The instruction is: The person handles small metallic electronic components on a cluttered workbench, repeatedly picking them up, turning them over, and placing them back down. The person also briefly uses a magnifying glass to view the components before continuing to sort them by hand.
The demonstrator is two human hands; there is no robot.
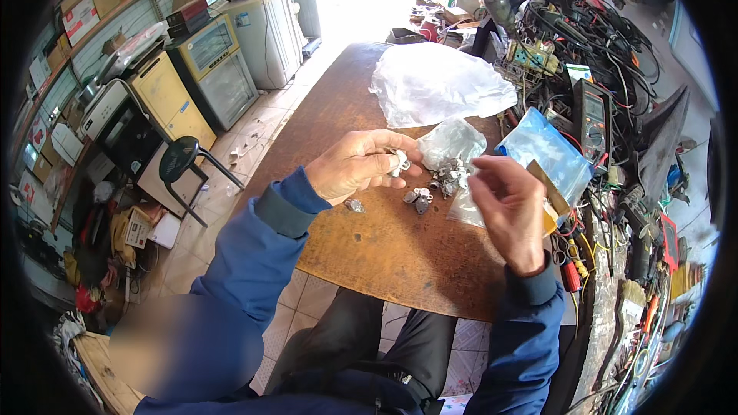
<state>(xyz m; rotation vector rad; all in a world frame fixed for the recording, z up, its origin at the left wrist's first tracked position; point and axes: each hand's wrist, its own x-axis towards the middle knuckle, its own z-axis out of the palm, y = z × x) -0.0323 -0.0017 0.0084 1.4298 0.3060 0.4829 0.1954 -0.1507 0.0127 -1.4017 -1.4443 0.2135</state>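
My left hand (355, 165) is raised over the brown tabletop (377, 257), its thumb and fingers closed on a small white and silvery part (399, 162) whose exact kind I cannot make out. Across from it, my right hand (509, 207) hovers beside a heap of small silvery parts (452, 175), fingers curled and thumb apart, with nothing visible between them. Behind the heap lies a crumpled clear plastic bag (455, 141). A few similar parts form a little cluster (420, 198) nearer to me. One single silvery piece (354, 205) rests below my left wrist.
A large white plastic bag (442, 84) covers the table's far part. Along the right side are a blue plastic bag (547, 150), a multimeter (593, 114), tangled black cables (573, 34) and a brush (632, 297). A dark stool (182, 155) stands on the tiled floor at left.
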